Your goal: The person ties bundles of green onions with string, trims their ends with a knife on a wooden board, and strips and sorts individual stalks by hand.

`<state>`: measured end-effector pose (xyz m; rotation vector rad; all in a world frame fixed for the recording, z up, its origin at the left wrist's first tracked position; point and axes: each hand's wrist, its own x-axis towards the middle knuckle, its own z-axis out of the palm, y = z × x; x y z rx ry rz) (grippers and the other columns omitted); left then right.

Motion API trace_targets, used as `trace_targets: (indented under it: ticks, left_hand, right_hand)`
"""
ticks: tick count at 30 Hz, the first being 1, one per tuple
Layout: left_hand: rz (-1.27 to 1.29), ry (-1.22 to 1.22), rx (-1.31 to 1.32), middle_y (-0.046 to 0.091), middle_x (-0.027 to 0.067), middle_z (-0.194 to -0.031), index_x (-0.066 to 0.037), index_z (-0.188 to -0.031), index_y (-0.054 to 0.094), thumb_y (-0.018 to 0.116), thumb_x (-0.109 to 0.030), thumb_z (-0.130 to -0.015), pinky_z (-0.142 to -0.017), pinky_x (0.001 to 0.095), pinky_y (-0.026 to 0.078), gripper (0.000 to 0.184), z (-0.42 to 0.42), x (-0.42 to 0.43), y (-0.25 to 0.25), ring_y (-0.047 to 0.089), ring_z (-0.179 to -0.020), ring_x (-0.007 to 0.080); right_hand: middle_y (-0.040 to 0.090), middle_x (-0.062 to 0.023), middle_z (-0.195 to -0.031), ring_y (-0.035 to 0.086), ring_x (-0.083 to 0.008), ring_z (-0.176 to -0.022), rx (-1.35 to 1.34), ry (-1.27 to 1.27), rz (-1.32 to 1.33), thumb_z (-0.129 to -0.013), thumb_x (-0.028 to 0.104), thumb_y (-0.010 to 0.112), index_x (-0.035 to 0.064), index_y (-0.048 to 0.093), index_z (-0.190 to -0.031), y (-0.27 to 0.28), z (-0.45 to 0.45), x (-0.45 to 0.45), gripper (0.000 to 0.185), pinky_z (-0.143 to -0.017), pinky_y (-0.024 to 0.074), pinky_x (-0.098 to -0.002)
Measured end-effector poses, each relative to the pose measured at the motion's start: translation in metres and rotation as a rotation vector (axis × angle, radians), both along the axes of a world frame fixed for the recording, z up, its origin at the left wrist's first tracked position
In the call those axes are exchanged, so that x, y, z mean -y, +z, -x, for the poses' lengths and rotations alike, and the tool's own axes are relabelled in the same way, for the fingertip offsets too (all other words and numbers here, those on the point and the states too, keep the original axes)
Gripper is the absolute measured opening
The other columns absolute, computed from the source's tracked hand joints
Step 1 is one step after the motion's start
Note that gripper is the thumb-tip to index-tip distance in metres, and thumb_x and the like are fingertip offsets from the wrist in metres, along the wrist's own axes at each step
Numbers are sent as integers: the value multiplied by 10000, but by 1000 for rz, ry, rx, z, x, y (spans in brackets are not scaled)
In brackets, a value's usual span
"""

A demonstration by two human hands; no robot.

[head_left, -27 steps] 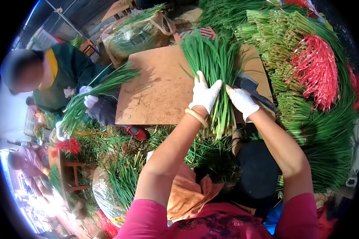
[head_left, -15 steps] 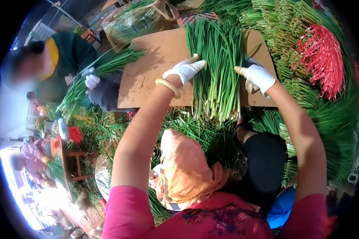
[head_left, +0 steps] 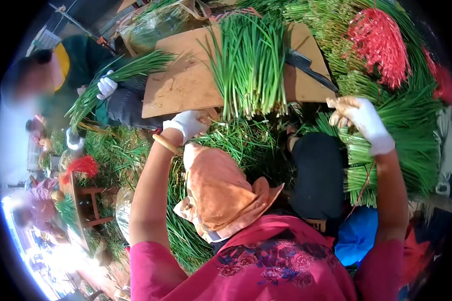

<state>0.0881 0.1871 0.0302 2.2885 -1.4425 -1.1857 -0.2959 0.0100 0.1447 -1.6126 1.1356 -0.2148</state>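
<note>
At twelve o'clock, green stalks [head_left: 253,65] appear untied; seemingly finished bundles [head_left: 359,83] pile at two; left hand [head_left: 188,124] and right hand [head_left: 359,118] show unclear grips.

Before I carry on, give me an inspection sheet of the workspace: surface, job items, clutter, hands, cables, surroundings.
Surface: brown board, specked with dark bits.
Job items: green stalks spread on the board, pale ends past its near edge; dark knife lying to their right.
Clutter: loose greens on the ground below the board.
Hands: both gloved and off the spread stalks; left hand by the board's near edge, right hand over the stacked bundles; grips unclear.
Cables: nothing seen.
Surroundings: co-worker at left holding a bunch; red strips atop the stack.
</note>
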Motion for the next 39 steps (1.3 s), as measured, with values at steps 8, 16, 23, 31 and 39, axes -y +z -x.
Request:
trace_targets:
  ticks: [8, 16, 23, 31, 39]
  left_hand:
    - [-128, 49, -2, 658, 87, -1005, -64, -1115, 642, 664, -290, -781, -836, 282, 465, 404, 32, -38, -17, 595, -908, 154]
    - [15, 310, -234, 649, 138, -1025, 54, -1159, 567, 572, -74, -872, -794, 266, 504, 315, 32, -76, 52, 623, -894, 168]
    - [-17, 314, -179, 662, 81, -988, 26, -1151, 586, 583, -101, -869, -820, 246, 491, 309, 51, -96, 93, 613, -867, 132]
    - [11, 244, 4, 661, 58, -969, 2, -1154, 596, 603, -188, -835, -721, 246, 479, 371, 76, -67, 117, 595, -815, 115]
    - [391, 201, -216, 606, 67, -613, 0, -756, 626, 613, -252, -866, -504, 273, 434, 276, 146, -4, 83, 537, -505, 134]
  right_hand:
    - [651, -51, -753, 562, -72, -610, 192, -213, -10, -911, 314, 498, 2, 627, -1080, -27, 170, -61, 379, -562, 400, -187]
    - [654, -57, -790, 557, -70, -619, 236, -105, -54, -924, 306, 469, -13, 610, -1102, -31, 180, -78, 391, -572, 399, -172]
    - [679, -49, -839, 573, -55, -676, 325, 3, -91, -918, 339, 517, 12, 616, -1130, -39, 173, -91, 402, -604, 394, -168]
    - [673, -30, -810, 590, -72, -663, 399, -249, -107, -919, 266, 537, 7, 615, -1070, -60, 240, -141, 310, -590, 417, -178]
    - [654, -84, -797, 620, -262, -782, -136, 81, 448, -768, 273, 628, 96, 658, -775, -170, 296, -227, 179, -696, 490, -336]
